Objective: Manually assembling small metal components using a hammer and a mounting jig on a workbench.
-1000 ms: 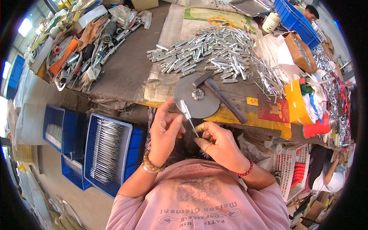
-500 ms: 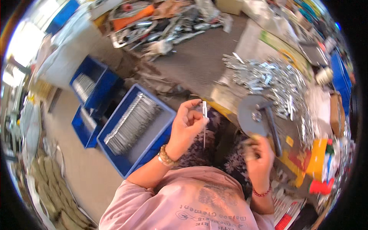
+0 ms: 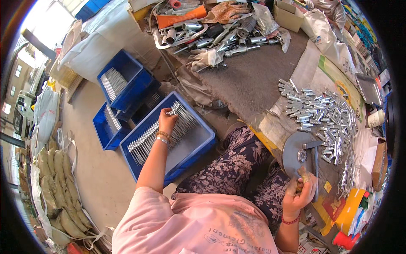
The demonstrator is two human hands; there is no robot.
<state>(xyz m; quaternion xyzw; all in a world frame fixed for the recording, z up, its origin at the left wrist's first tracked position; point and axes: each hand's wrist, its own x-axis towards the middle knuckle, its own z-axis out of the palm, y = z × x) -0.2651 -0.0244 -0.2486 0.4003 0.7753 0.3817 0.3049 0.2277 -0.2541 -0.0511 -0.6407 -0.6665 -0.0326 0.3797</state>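
My left hand reaches over the large blue bin, its fingers closed at the top of the row of metal rods. They pinch the thick end of a thin silver rod; most of that rod is hidden by the hand. The rods lie side by side, thicker ends toward the far left. My right hand hovers by the round grey metal disc, fingers half bent and apart, with brownish coverings on the fingertips. A hammer rests across the disc, its handle passing behind that hand. I see nothing held there.
Loose silver metal sleeves are heaped right of the disc. Two smaller blue bins with rods stand beyond the large one. Tools and an orange glove pile up at the back. Stuffed sacks lie at left.
My left hand has carried the rod from above my lap left and down to the row in the large blue bin. My right hand has stayed near the disc, shifting slightly; the view has turned.
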